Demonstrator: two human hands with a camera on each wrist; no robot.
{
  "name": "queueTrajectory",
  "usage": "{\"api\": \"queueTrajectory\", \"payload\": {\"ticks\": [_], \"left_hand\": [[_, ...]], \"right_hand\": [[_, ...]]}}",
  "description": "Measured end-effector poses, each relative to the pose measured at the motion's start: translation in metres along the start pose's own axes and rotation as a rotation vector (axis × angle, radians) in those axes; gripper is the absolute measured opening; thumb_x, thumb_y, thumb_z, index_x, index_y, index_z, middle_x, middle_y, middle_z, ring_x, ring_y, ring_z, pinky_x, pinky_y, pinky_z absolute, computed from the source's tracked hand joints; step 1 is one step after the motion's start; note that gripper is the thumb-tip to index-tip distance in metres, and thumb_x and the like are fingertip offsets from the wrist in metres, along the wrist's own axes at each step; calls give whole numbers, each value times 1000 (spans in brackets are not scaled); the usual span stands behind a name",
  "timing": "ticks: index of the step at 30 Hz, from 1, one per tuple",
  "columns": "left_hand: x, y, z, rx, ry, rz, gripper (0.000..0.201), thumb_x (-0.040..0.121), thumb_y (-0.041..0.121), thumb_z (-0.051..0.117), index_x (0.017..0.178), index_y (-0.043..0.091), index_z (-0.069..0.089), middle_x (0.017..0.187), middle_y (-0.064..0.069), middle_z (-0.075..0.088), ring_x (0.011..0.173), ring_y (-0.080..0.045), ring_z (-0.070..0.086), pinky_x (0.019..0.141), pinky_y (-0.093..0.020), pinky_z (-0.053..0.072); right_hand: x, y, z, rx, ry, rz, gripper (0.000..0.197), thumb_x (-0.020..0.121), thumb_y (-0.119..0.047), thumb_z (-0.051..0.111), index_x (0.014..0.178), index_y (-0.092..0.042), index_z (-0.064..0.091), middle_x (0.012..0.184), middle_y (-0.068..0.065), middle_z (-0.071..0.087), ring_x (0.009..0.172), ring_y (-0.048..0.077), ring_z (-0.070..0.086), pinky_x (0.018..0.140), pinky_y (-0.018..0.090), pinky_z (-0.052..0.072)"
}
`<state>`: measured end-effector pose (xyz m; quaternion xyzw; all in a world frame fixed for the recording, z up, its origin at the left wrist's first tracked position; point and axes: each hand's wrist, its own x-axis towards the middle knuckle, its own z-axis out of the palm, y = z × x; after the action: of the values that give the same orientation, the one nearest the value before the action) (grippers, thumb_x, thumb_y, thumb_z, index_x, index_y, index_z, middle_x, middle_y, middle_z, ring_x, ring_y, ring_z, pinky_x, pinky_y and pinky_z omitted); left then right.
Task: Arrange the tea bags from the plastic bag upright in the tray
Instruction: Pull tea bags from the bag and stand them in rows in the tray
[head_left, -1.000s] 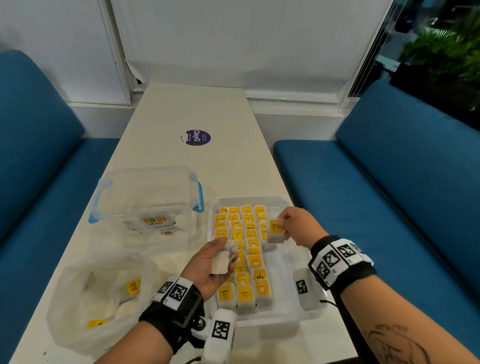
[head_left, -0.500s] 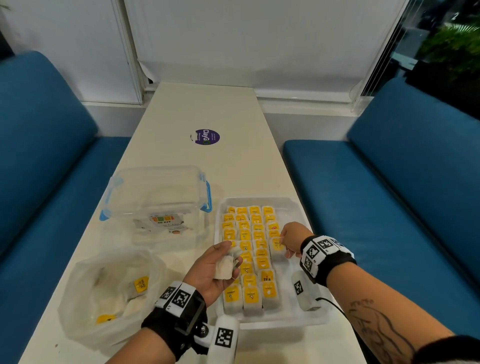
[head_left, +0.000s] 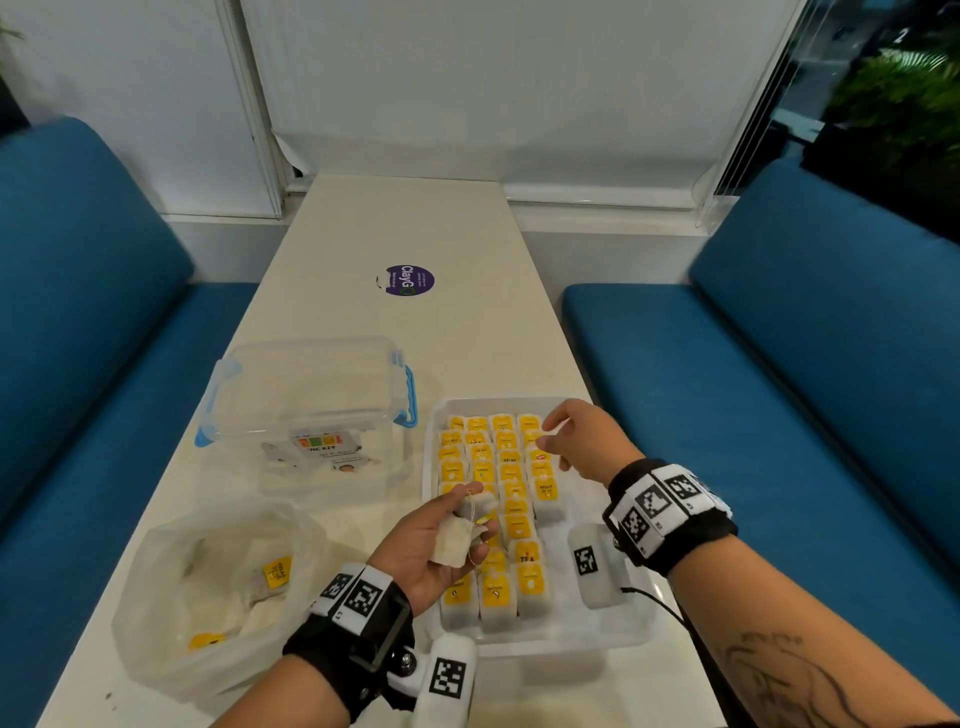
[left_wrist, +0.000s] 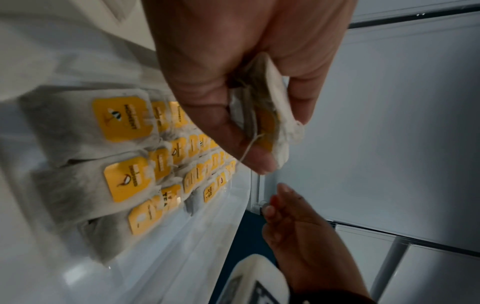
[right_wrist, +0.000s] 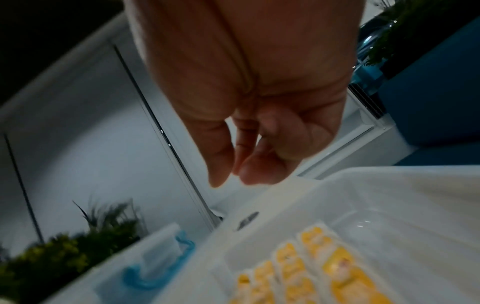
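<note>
R hand (head_left: 587, 441) lifted, fingers (right_wrist: 221, 156) loose.

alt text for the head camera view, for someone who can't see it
A person's left hand holds tea bags over a white tray filled with rows of yellow-tagged tea bags, while the empty right hand hovers above its far end. A plastic bag and clear lidded box sit left on the table.

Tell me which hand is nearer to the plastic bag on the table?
Left. The left hand hovers just right of the plastic bag, gripping tea bags; the right hand is farther, over the tray.
</note>
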<state>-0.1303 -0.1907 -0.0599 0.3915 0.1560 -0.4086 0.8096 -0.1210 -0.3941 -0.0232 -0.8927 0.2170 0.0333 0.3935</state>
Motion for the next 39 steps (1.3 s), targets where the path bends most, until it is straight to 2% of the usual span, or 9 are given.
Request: {"api": "queueTrajectory", "payload": {"ticks": [3,7,10,13,18,24,29,34,39], "left_hand": [[4,-1,6,15,12,2,25,90,29,54,95,6,62,86,-13,66,61,-21,66,41,-21,48],[8,-2,9,58,-14,6,26,91,32,52,91,8,63,78,-7,73,60,-19,68,38,-19,46],[7,-2,10,95,-45,25,19,88,27,55,94,12,64,75,-8,70,57,-17,66,37,-18,44],[7,-3,8,133,-72,66,19,87,26,54,99,17,67,78,-8,62,52,-15,62,38,-19,42],[8,-3,3,113,-117,100,25,90,12,52,112,19,62,84,-9,67,61,-16,66,40,-19,46],[12,-6,-3,279,-68,285,62,70,13,69,127,25,51,108,-13,59,73,-20,62,54,-25,52],[12,-5,-6,367,-26,378,13,81,4,63,93,10,62,82,-8,67,61,-11,65,50,-22,49],[14,-3,-8,476,-36,444,10,79,2,65,84,10,65,71,-3,69,66,-17,62,60,-23,51],[14,-5,-5,428,4,402,17,76,25,64,83,10,62,73,-3,66,60,-14,60,49,-22,47]], "right_hand": [[-23,-20,-5,53,-161,-128,8,86,-16,65,93,-15,60,66,-4,55,54,7,52,40,9,34],[-37,-29,6,1,-260,-219,3,88,-20,63,88,-17,64,70,-4,57,56,6,52,56,15,44],[-40,-25,12,-19,-295,-194,14,82,-29,70,87,-18,62,63,-11,55,52,4,52,55,16,43],[-44,-19,14,16,-388,-191,26,72,-21,80,88,-26,60,65,-8,55,55,5,51,57,20,42],[-46,-16,24,201,-284,-117,11,84,-21,67,84,-18,57,66,-1,62,56,10,55,43,21,36],[-47,-14,34,341,-265,-80,25,79,-3,70,90,-17,51,64,0,58,53,10,54,43,23,35],[-49,-15,37,344,-316,-57,41,80,-6,69,117,-14,53,68,-2,55,60,11,53,44,21,39],[-49,-15,32,411,-270,-47,5,84,-20,68,82,-16,64,70,-4,56,66,9,51,49,20,38],[-47,-17,25,404,-171,-147,14,84,-13,68,71,-17,64,62,-8,55,46,-5,48,43,8,34]]}}
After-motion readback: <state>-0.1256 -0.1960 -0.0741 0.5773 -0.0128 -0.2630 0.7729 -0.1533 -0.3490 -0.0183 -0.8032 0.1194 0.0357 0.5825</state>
